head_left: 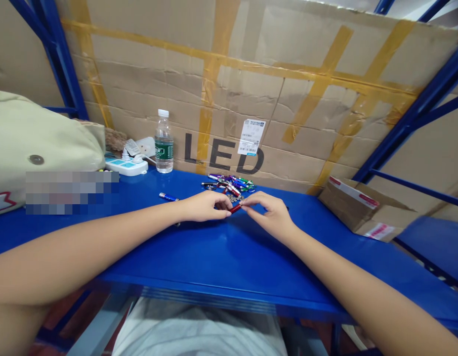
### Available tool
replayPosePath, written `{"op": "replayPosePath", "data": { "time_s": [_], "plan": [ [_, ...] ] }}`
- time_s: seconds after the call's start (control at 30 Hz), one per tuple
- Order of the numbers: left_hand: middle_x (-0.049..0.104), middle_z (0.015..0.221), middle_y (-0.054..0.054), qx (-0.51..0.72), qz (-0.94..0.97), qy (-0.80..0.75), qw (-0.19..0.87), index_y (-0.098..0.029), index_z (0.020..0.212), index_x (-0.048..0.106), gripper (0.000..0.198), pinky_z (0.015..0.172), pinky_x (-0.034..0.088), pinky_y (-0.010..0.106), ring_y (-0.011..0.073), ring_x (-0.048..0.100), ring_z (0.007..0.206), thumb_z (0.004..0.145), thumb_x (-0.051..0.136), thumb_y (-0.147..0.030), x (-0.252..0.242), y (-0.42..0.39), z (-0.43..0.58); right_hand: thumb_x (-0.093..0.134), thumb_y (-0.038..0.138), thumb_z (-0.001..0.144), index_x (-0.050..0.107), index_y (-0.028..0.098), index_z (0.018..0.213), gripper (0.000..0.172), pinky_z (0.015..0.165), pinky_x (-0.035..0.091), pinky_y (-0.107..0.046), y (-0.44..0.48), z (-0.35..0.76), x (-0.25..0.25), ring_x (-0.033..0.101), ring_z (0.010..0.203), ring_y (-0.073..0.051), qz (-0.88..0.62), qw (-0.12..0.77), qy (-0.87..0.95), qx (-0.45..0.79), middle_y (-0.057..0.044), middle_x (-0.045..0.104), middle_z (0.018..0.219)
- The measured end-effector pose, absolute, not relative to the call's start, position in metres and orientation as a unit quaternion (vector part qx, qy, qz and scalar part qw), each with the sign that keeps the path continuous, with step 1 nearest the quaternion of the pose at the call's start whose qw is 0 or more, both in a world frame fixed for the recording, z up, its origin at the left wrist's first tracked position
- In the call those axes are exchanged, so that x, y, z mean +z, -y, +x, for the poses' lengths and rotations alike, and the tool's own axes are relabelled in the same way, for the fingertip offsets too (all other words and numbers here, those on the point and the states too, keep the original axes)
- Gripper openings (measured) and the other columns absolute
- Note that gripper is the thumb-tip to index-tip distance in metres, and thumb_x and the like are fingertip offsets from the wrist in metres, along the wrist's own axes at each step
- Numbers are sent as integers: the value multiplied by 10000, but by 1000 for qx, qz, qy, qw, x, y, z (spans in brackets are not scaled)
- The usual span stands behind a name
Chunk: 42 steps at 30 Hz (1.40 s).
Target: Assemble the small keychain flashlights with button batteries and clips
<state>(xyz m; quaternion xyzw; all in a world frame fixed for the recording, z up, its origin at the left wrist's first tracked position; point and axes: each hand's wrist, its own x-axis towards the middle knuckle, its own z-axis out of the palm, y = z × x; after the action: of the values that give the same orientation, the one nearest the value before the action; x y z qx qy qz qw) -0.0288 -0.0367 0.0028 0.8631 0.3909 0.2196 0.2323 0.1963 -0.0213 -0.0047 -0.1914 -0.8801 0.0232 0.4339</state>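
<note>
A small red flashlight point(235, 209) is held level between my two hands, just above the blue table point(229, 257). My left hand point(208, 205) has its thumb and fingers closed around the left end of it. The fingertips of my right hand point(269, 212) pinch its right end. Right behind my hands lies a pile of small metal flashlights point(234, 184) in red, blue, green, purple and black. Several small round silvery pieces point(235, 198), possibly button cells, lie in front of that pile. A separate blue flashlight point(168, 197) rests beyond my left wrist.
A water bottle point(164, 143) stands at the back beside a white power strip point(127, 165) with plugs. On the left sits a pale green bag point(47, 133). An open cardboard box point(362, 207) is at the right. A large taped cardboard sheet point(229, 99) backs the table.
</note>
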Motion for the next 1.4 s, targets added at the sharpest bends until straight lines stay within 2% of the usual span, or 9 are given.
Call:
{"op": "replayPosePath", "data": {
  "time_s": [0.3, 0.6, 0.7, 0.8, 0.97, 1.1, 1.2, 1.4],
  "plan": [
    [699, 881, 17, 253, 873, -371, 189, -155, 965, 639, 203, 672, 459, 218, 131, 616, 740, 830, 570, -290, 5, 38, -29, 594, 192, 837, 671, 226, 859, 87, 761, 538, -323, 22, 198, -2, 666, 822, -168, -191, 424, 885, 7, -29, 720, 842],
    [699, 977, 49, 264, 897, -335, 120, -168, 976, 627, 165, 795, 474, 265, 171, 639, 900, 837, 563, -230, 4, 39, -28, 525, 209, 872, 626, 210, 925, 115, 711, 515, -308, 23, 200, 0, 633, 817, -169, -237, 452, 860, 15, -52, 677, 894],
    [700, 946, 43, 280, 882, -350, 148, -165, 949, 608, 150, 780, 486, 265, 165, 644, 863, 818, 571, -230, 3, 39, -27, 507, 211, 878, 635, 205, 926, 136, 791, 503, -350, 11, 204, -3, 618, 886, -191, -257, 412, 874, -13, -66, 666, 927],
    [697, 926, 38, 310, 855, -375, 180, -166, 934, 581, 157, 755, 497, 268, 163, 648, 839, 815, 568, -268, 1, 37, -27, 499, 191, 873, 653, 196, 988, 193, 894, 471, -415, -4, 211, -12, 599, 994, -222, -289, 336, 896, -38, -87, 674, 1019],
    [691, 898, 22, 248, 880, -375, 155, -177, 937, 593, 157, 744, 483, 254, 155, 643, 809, 786, 562, -206, -2, 35, -29, 498, 132, 850, 664, 182, 1099, 304, 952, 459, -445, -21, 218, -27, 594, 1083, -247, -316, 216, 923, -27, -103, 669, 1147],
    [689, 918, 27, 228, 889, -372, 140, -183, 964, 597, 188, 747, 478, 248, 159, 639, 820, 780, 558, -198, -3, 37, -29, 507, 135, 850, 678, 193, 1072, 286, 922, 488, -433, -22, 218, -27, 616, 1039, -236, -316, 221, 922, -28, -91, 690, 1086],
    [688, 937, 34, 221, 892, -372, 130, -182, 971, 602, 194, 748, 477, 245, 162, 636, 826, 784, 555, -203, -2, 38, -29, 496, 140, 859, 665, 185, 1105, 302, 943, 482, -436, -20, 215, -25, 604, 1074, -236, -315, 247, 915, -48, -103, 672, 1126],
    [688, 936, 30, 219, 891, -377, 122, -182, 967, 604, 192, 736, 472, 243, 160, 634, 817, 783, 559, -214, -1, 37, -29, 482, 113, 857, 665, 158, 1104, 311, 944, 488, -412, -21, 214, -27, 617, 1060, -239, -330, 195, 923, -46, -100, 680, 1122]
  ]
}}
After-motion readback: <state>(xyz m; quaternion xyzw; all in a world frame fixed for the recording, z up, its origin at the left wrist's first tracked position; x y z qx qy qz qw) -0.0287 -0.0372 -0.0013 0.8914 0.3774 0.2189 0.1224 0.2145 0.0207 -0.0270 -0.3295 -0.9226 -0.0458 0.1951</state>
